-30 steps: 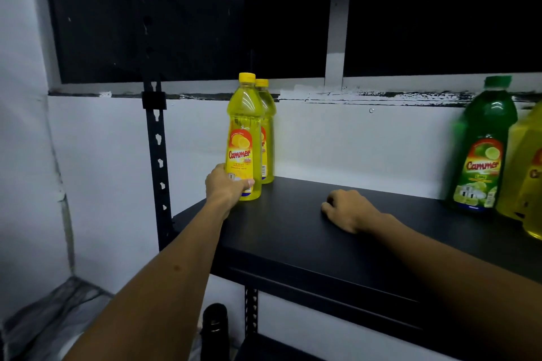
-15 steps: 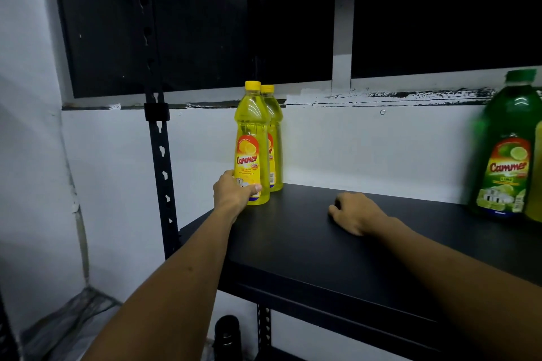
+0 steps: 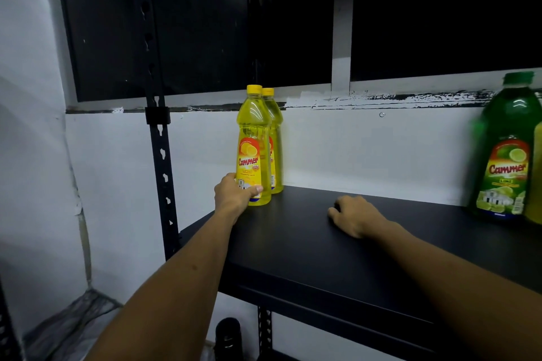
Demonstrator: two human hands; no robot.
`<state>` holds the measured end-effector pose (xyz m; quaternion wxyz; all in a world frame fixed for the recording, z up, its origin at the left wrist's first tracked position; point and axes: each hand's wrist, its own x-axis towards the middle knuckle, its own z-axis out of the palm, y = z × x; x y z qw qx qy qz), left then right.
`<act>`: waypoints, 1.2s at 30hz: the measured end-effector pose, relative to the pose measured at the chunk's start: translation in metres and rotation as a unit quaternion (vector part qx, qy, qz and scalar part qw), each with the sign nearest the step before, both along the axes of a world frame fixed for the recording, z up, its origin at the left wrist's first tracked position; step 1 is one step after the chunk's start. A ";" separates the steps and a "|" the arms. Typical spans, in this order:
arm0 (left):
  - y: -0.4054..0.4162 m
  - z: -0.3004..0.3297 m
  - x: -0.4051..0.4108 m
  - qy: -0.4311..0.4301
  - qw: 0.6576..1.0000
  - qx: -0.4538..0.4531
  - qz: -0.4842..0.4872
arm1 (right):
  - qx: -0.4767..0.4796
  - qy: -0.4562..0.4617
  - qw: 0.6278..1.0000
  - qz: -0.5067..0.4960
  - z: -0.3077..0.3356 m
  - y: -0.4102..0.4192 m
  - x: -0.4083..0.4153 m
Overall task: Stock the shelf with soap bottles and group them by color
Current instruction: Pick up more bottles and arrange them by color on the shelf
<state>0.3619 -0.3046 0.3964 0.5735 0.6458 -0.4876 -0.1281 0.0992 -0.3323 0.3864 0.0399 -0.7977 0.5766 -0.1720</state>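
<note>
Two yellow soap bottles stand upright at the left end of the black shelf [image 3: 308, 246]. My left hand [image 3: 233, 195] grips the base of the front yellow bottle [image 3: 252, 138], thumb across its label. The second yellow bottle [image 3: 276, 138] stands right behind it, touching or nearly so. My right hand [image 3: 353, 214] rests on the shelf board with its fingers curled under and nothing in it. A green soap bottle [image 3: 507, 152] stands at the right end, with part of another yellow bottle [image 3: 535, 176] cut off by the frame edge.
A black slotted upright [image 3: 159, 138] rises at the shelf's left front corner. A white wall [image 3: 366, 155] and a dark window lie behind the shelf. A dark bottle top [image 3: 228, 334] shows below the shelf, and crumpled plastic [image 3: 67, 328] lies on the floor at the left.
The view has shifted, so the bottles and hands sit further right and lower in frame. Neither hand has moved relative to the shelf; the left still holds the front yellow bottle.
</note>
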 end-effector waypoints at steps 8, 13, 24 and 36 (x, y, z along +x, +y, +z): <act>-0.002 -0.002 -0.001 -0.037 0.999 0.016 0.005 | 0.002 0.003 1.000 0.003 0.002 0.001 0.000; -0.002 -0.001 -0.003 -0.056 0.998 0.024 0.009 | 0.002 0.004 1.000 0.004 0.001 0.002 0.000; -0.002 -0.001 -0.003 -0.055 0.998 0.025 0.008 | 0.002 -0.007 1.000 0.007 0.000 0.000 -0.001; -0.002 -0.002 -0.003 -0.047 0.999 0.022 0.000 | 0.003 -0.008 1.000 0.008 0.001 0.002 -0.001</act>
